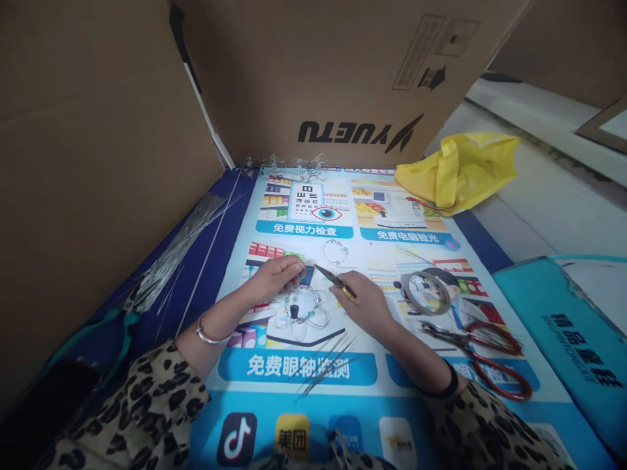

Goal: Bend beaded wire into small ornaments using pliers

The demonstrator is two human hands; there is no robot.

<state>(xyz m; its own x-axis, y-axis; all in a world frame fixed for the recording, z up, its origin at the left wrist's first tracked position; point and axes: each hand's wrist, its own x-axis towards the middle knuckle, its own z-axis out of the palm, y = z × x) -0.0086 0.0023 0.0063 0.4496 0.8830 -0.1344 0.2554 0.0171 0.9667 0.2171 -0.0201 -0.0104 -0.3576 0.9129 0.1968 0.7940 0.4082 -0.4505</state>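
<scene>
My left hand (275, 277) is pinched closed on the top edge of a wire-and-bead ornament (298, 313) that lies on the printed blue poster (313, 391). The ornament has thin wire loops, small beads and a dark bead in its middle. My right hand (365, 307) is closed around small pliers (333, 279) whose dark tips point left toward my left fingers. A finished beaded wire ring (336, 251) lies just beyond the pliers. Several loose cut wires (323, 362) lie on the poster below the ornament.
A bundle of long thin wires (179, 251) lies at the left by the cardboard wall (98, 163). A spool of wire (424, 292) and red-handled scissors (484, 356) sit to the right. A yellow plastic bag (458, 170) lies at the back right, and a teal sheet (563, 326) at the far right.
</scene>
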